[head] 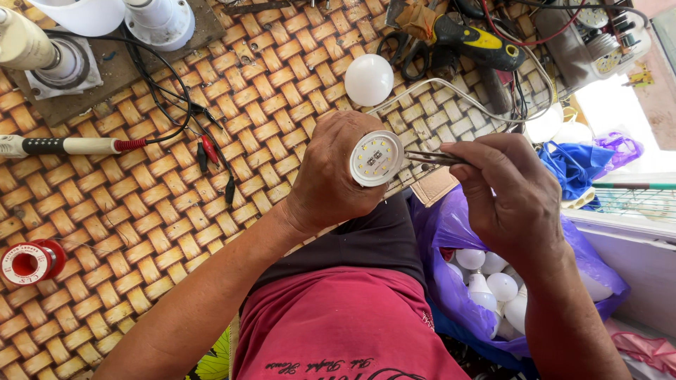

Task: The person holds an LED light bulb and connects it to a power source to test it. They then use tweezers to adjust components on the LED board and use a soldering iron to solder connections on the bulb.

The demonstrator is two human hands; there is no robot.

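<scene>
Bulb body (377, 158), its dome off and the round white LED board facing up, sits in the left hand (331, 176), whose fingers are wrapped tight around its sides, above the near edge of the desk (141, 211). The right hand (510, 193) pinches a pair of thin metal tweezers (429, 158), whose tips reach the board's right rim.

It looks light and rigid, a plastic shell that should take a firm grip round the body; the board and its small yellow chips look delicate, so the sides seem the safest place to hold.

A woven cane mat covers the desk. On it lie a loose white dome (368, 79) farther back, a soldering iron (63, 146) at left, a red solder spool (28, 262) at the near left, and clip leads (208, 151). Scissors and other tools clutter the far right. A purple bag of bulbs (486, 281) sits by the person's right knee, and daylight comes in from the right.
</scene>
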